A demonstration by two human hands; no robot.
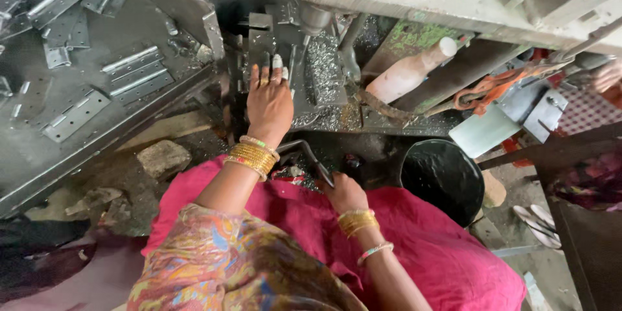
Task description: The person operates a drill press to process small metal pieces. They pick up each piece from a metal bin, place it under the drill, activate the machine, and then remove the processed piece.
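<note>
Pressing her left hand (269, 100) flat to steady the metal piece (261, 48) under the press, she's got her right hand (345, 193) wrapped tight round the crank handle (310, 155) for leverage.

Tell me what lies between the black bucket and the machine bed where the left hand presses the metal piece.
In the head view, a pale plastic bottle lies tilted there, above the black bucket, right of the left hand.

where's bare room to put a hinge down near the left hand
Bare tray surface lies between the hinge plates and the press's slanted frame. The left hand presses a plate where metal shavings crowd the bed. The right hand grips a bent handle.
</note>
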